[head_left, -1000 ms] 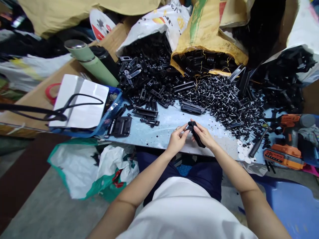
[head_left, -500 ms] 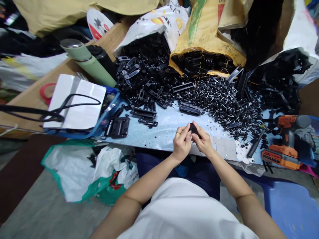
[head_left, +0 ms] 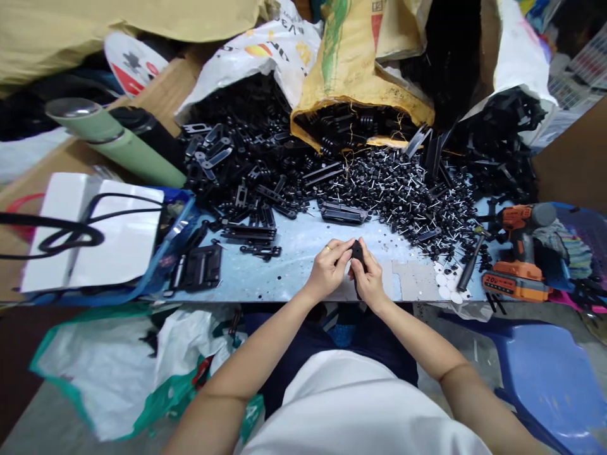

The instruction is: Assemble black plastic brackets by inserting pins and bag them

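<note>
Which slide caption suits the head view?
Left hand and right hand hold an elongated black part at a light-blue tabletop heaped with small black-and-silver pieces.

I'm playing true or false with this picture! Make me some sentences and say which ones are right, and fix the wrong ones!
1. Both the left hand and the right hand are holding a black part. True.
2. The gold ring is on the right hand. False: the gold ring is on the left hand.
3. The hammer lies beside some white discs. True.
4. The plastic chair is bright red. False: the plastic chair is blue.
5. The yellow sack is open, with black pieces in its mouth. True.
</note>
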The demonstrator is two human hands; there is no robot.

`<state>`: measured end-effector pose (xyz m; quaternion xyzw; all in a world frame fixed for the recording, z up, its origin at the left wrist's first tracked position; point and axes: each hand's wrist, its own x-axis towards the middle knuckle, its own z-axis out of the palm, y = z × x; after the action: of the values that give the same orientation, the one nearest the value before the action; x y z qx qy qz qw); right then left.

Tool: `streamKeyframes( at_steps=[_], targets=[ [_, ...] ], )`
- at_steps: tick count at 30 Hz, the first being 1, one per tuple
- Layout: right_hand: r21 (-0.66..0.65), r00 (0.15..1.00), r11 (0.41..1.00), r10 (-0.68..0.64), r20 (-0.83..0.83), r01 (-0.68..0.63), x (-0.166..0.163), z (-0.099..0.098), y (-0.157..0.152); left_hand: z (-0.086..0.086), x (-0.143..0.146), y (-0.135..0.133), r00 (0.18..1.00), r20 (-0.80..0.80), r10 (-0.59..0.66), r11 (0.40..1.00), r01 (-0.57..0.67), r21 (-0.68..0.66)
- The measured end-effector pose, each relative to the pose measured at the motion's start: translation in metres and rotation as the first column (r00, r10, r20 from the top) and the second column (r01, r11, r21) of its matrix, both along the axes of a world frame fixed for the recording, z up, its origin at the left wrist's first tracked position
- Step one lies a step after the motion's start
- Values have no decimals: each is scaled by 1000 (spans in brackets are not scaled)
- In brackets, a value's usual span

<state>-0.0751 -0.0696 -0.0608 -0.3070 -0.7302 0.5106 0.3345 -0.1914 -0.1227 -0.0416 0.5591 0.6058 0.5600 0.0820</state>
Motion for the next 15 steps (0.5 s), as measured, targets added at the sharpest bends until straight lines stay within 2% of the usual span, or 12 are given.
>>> streamKeyframes(
  at_steps=[5,8,10,12,14,15],
  targets=[
    [-11,995,997,80,55,-80,2,-4,7,-9,0,1,999,40,22,998,-19,-56],
    [20,986,992,121,116,-124,1,-7,10,-17,7,3,986,104,127,989,-119,-83],
    [115,966,977,155,209,-182,0,-5,18,-23,15,4,942,228,248,965,-218,-148],
    [259,937,935,154,315,-241,0,2,38,-32,23,2,852,379,361,924,-273,-267],
    [409,927,885,61,370,-222,4,14,77,-41,29,-6,781,450,433,886,-278,-371],
    [476,928,863,-24,372,-169,7,22,104,-45,30,-11,781,426,456,871,-293,-395]
  ],
)
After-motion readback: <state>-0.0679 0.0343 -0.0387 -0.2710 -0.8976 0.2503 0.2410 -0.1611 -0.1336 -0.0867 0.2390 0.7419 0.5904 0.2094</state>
